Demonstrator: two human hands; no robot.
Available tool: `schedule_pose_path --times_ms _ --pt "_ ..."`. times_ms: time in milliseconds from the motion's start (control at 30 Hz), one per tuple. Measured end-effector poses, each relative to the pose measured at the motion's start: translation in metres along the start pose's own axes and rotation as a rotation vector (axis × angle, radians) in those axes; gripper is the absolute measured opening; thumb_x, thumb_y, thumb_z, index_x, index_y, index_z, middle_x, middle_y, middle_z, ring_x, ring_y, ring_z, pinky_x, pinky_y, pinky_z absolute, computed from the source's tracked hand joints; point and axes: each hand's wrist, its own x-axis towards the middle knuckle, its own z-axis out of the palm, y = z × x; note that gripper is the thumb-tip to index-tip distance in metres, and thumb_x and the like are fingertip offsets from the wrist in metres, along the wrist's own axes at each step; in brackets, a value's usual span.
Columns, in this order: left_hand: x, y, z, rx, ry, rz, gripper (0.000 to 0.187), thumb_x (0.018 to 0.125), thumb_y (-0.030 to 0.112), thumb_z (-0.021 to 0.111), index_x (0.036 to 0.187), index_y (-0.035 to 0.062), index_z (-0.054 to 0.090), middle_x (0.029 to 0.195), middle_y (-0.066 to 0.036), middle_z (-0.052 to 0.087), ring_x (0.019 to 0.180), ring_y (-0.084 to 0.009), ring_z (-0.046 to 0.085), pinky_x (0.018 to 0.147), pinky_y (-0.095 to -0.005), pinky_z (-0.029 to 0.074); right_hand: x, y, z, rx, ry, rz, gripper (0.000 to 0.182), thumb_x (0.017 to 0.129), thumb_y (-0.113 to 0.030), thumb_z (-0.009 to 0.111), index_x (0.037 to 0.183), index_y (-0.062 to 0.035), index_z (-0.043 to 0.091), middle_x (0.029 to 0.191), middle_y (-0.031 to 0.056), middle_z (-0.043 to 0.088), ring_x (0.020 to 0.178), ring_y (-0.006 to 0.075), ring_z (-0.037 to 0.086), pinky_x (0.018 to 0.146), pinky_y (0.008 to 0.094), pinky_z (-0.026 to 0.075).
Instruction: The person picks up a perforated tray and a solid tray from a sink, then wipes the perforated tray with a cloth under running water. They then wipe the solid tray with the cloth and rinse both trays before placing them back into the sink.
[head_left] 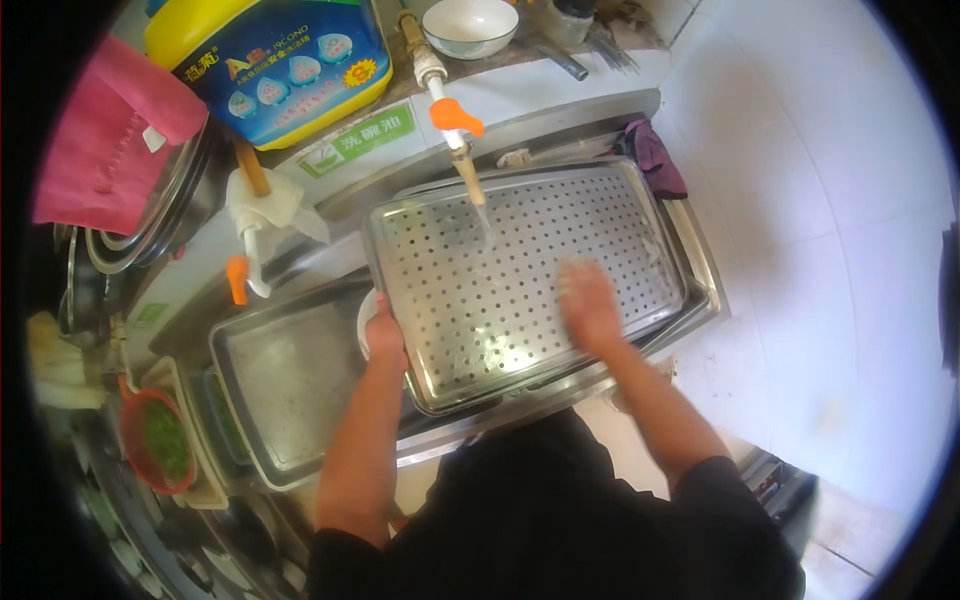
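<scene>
A perforated steel tray point(520, 260) rests at a tilt over the sink, under the running tap point(464, 165). Water falls from the spout onto its upper part. My left hand point(388, 335) grips the tray's left rim, thumb on top and the other fingers hidden behind. Part of a white round bowl point(366, 322) shows beside that hand. My right hand point(588, 305) is over the right half of the tray, at its surface. Motion smears its fingers, so whether they hold anything cannot be made out.
A solid steel tray point(300, 390) lies to the left. A second tap point(242, 275) with a cloth stands above it. Along the back ledge are a yellow-blue detergent jug point(290, 75) and a bowl point(470, 25). A purple cloth point(655, 160) hangs by the right wall. A red basket point(158, 440) holds greens.
</scene>
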Motion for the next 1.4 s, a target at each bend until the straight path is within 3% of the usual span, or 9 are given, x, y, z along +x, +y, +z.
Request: schedule_pose_path --times_ms 33,200,300,467,700,767,933,1167,1400 --pt "-0.008 0.004 0.001 -0.007 -0.011 0.007 0.058 0.097 0.048 0.042 0.116 -0.0055 0.056 0.102 -0.015 0.064 0.085 -0.0264 0.065 0.074 -0.0380 0.055 -0.004 0.047 -0.011 0.047 -0.205 0.139 0.043 0.093 -0.025 0.045 0.130 -0.0027 0.047 0.135 0.0187 0.045 0.126 0.0415 0.038 0.104 0.0495 0.031" --pt "-0.012 0.008 0.004 0.009 -0.021 0.027 0.057 0.097 0.047 0.042 0.116 -0.0059 0.056 0.102 -0.015 0.064 0.084 -0.0254 0.066 0.074 -0.0369 0.056 -0.020 0.118 0.019 -0.241 0.162 0.281 0.043 0.090 -0.027 0.046 0.127 -0.0035 0.048 0.132 0.0202 0.045 0.123 0.0426 0.040 0.102 0.0495 0.033" --pt "-0.009 0.002 -0.001 -0.060 -0.035 0.008 0.057 0.098 0.046 0.043 0.116 -0.0065 0.055 0.103 -0.015 0.064 0.085 -0.0255 0.066 0.073 -0.0368 0.057 0.032 0.022 0.004 0.064 0.023 0.076 0.032 0.085 -0.022 0.048 0.111 -0.0036 0.054 0.121 0.0194 0.049 0.115 0.0370 0.044 0.097 0.0496 0.035" --pt "-0.015 0.010 0.000 -0.001 0.032 -0.015 0.057 0.098 0.046 0.043 0.114 -0.0067 0.057 0.101 -0.015 0.065 0.083 -0.0266 0.067 0.073 -0.0378 0.057 0.072 -0.039 0.015 0.252 0.050 -0.038 0.040 0.085 -0.025 0.053 0.120 -0.0058 0.053 0.129 0.0171 0.049 0.123 0.0344 0.043 0.102 0.0478 0.033" --pt "-0.012 0.010 -0.003 0.083 0.092 0.004 0.058 0.096 0.047 0.045 0.114 -0.0070 0.057 0.100 -0.015 0.066 0.083 -0.0266 0.067 0.072 -0.0379 0.057 0.053 0.175 0.038 0.028 0.015 0.355 0.039 0.091 -0.028 0.047 0.124 -0.0071 0.054 0.130 0.0185 0.048 0.121 0.0364 0.043 0.104 0.0474 0.033" --pt "0.001 0.001 -0.010 0.031 0.031 0.049 0.059 0.097 0.047 0.044 0.116 -0.0081 0.055 0.101 -0.016 0.065 0.084 -0.0267 0.067 0.073 -0.0382 0.057 0.051 0.194 0.046 -0.443 -0.260 0.317 0.048 0.093 -0.032 0.043 0.132 -0.0045 0.047 0.137 0.0210 0.042 0.130 0.0379 0.036 0.109 0.0480 0.027" --pt "-0.009 0.006 -0.006 0.025 0.001 0.037 0.058 0.098 0.046 0.040 0.119 -0.0072 0.052 0.104 -0.017 0.065 0.088 -0.0269 0.067 0.076 -0.0391 0.058 0.105 0.060 0.052 -0.016 -0.141 0.332 0.060 0.094 -0.037 0.042 0.142 -0.0016 0.033 0.151 0.0209 0.023 0.141 0.0366 0.018 0.114 0.0479 0.017" --pt "0.000 0.000 -0.015 0.082 -0.007 0.077 0.059 0.098 0.048 0.038 0.115 -0.0057 0.056 0.101 -0.016 0.066 0.088 -0.0282 0.067 0.077 -0.0410 0.058 0.169 -0.025 0.050 0.346 -0.118 -0.162 0.055 0.091 -0.033 0.050 0.135 -0.0009 0.042 0.147 0.0191 0.032 0.137 0.0349 0.027 0.112 0.0450 0.023" --pt "-0.013 0.011 -0.001 0.188 0.108 -0.001 0.064 0.097 0.051 0.037 0.119 -0.0059 0.055 0.105 -0.017 0.065 0.089 -0.0275 0.067 0.079 -0.0396 0.056 0.166 0.179 0.059 0.063 -0.136 0.519 0.046 0.092 -0.040 0.043 0.118 -0.0035 0.053 0.115 0.0208 0.058 0.112 0.0377 0.051 0.098 0.0457 0.040"
